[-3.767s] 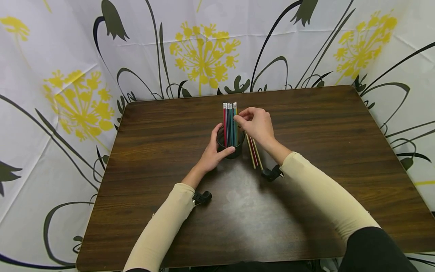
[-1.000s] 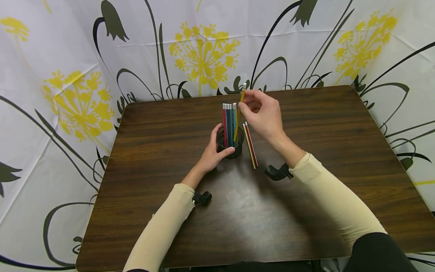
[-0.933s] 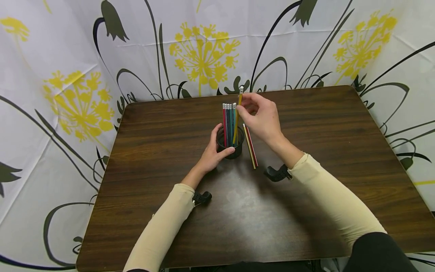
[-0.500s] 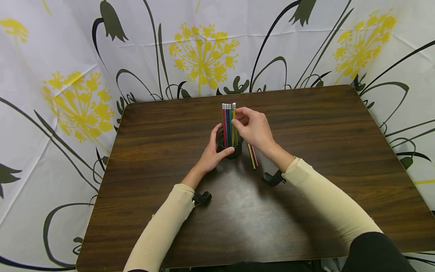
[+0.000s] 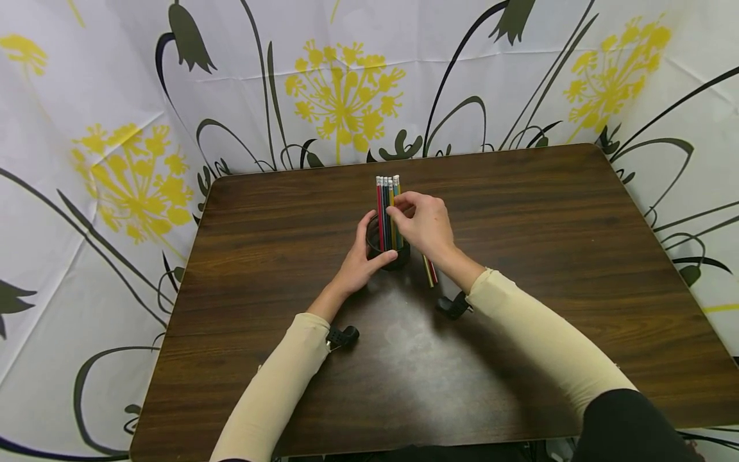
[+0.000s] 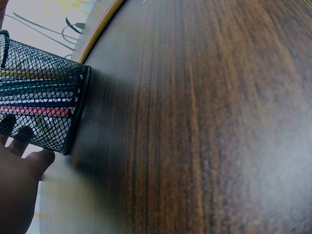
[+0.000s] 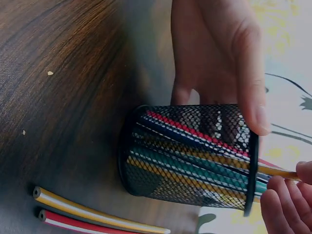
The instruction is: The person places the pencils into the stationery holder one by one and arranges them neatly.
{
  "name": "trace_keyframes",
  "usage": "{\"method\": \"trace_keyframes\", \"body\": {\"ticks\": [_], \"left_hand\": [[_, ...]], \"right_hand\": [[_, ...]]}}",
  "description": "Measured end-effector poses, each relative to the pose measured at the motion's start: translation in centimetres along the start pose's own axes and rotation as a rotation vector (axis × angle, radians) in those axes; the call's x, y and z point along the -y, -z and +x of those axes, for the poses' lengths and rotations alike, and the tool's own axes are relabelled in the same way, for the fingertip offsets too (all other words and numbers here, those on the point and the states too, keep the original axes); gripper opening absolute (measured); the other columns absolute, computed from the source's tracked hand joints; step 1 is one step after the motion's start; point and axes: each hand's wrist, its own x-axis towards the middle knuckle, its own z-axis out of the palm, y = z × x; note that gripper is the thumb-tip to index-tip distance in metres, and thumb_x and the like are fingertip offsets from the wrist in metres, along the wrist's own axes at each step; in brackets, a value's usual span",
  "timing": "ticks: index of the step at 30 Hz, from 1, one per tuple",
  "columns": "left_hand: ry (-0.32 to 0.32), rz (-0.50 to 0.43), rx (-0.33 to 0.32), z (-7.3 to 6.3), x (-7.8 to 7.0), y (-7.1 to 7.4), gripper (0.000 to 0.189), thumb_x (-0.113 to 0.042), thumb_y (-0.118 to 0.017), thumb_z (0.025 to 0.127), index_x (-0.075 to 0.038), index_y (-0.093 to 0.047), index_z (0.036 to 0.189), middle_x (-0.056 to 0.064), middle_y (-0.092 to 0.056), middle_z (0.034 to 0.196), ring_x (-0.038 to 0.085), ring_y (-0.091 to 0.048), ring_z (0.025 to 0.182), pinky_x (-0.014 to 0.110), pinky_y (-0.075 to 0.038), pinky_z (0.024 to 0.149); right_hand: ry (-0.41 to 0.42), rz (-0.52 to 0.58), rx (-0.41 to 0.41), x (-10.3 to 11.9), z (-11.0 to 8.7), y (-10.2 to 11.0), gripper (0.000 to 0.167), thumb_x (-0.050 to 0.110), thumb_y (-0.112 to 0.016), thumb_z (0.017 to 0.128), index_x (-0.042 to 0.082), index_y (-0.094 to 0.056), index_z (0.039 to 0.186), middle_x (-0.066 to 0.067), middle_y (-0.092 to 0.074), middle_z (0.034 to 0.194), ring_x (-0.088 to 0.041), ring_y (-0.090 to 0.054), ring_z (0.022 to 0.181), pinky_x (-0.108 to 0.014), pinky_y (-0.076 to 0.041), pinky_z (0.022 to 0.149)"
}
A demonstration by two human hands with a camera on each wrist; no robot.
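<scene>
A black mesh pencil cup stands upright at mid-table, with several pencils in red, dark, teal and yellow inside, eraser ends up. My left hand holds the cup from the left, its thumb at the near side of the rim. At the cup's right, my right hand pinches a yellow pencil that stands in the cup among the others. Just right of the cup, a yellow pencil and a red pencil lie side by side on the table, partly hidden by my right hand in the head view.
The dark wood-grain table stretches around the cup on all sides. A white curtain with yellow and grey plant prints hangs behind its far edge. Black wrist cameras sit under both forearms, one close to the loose pencils.
One of three loose pencils left the table. My right hand held a yellow pencil above the cup, then lowered it in and shifted left. The left hand stayed on the cup.
</scene>
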Motion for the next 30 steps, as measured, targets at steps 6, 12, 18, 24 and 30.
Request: {"method": "trace_keyframes", "body": {"ticks": [6, 12, 18, 24, 30], "left_hand": [[0.014, -0.003, -0.006, 0.1, 0.0, 0.0, 0.085, -0.003, -0.063, 0.093, -0.008, -0.006, 0.155, 0.021, -0.022, 0.155, 0.037, -0.028, 0.139, 0.061, -0.024, 0.109], [0.048, -0.001, -0.005, 0.0, 0.2, 0.1, 0.087, -0.008, -0.064, 0.094, -0.012, -0.005, 0.156, 0.020, -0.024, 0.155, 0.035, -0.031, 0.138, 0.058, -0.027, 0.109], [0.039, -0.009, 0.000, 0.0, 0.1, 0.0, 0.086, -0.007, -0.064, 0.094, -0.011, -0.004, 0.156, 0.021, -0.023, 0.155, 0.035, -0.029, 0.139, 0.058, -0.026, 0.110], [0.029, -0.001, -0.014, 0.0, 0.0, -0.1, 0.086, -0.004, -0.064, 0.092, -0.008, -0.005, 0.155, 0.024, -0.025, 0.154, 0.036, -0.028, 0.140, 0.059, -0.024, 0.110], [0.011, -0.004, -0.017, 0.0, 0.0, -0.2, 0.086, -0.004, -0.064, 0.092, -0.007, -0.006, 0.155, 0.024, -0.025, 0.154, 0.037, -0.027, 0.140, 0.059, -0.023, 0.110]], "right_hand": [[-0.019, -0.033, -0.070, -0.5, 0.4, -0.9, 0.018, 0.025, -0.075, 0.088, 0.008, -0.075, 0.094, -0.002, -0.072, 0.080, -0.014, -0.066, 0.070, -0.032, -0.051, 0.066], [-0.030, -0.054, -0.093, -0.8, 0.6, -1.2, 0.018, 0.026, -0.076, 0.087, 0.009, -0.074, 0.090, -0.001, -0.071, 0.078, -0.014, -0.065, 0.069, -0.033, -0.050, 0.065], [-0.048, -0.065, -0.098, -0.8, 0.8, -1.2, 0.018, 0.027, -0.076, 0.087, 0.010, -0.073, 0.089, -0.001, -0.071, 0.078, -0.014, -0.064, 0.068, -0.034, -0.049, 0.064], [-0.052, -0.081, -0.103, -1.0, 0.9, -1.4, 0.016, 0.027, -0.076, 0.086, 0.011, -0.072, 0.086, 0.000, -0.069, 0.074, -0.014, -0.062, 0.065, -0.034, -0.049, 0.061], [-0.048, -0.091, -0.095, -1.2, 1.0, -1.4, 0.014, 0.025, -0.075, 0.087, 0.012, -0.071, 0.084, 0.001, -0.068, 0.073, -0.013, -0.061, 0.064, -0.034, -0.048, 0.060]]}}
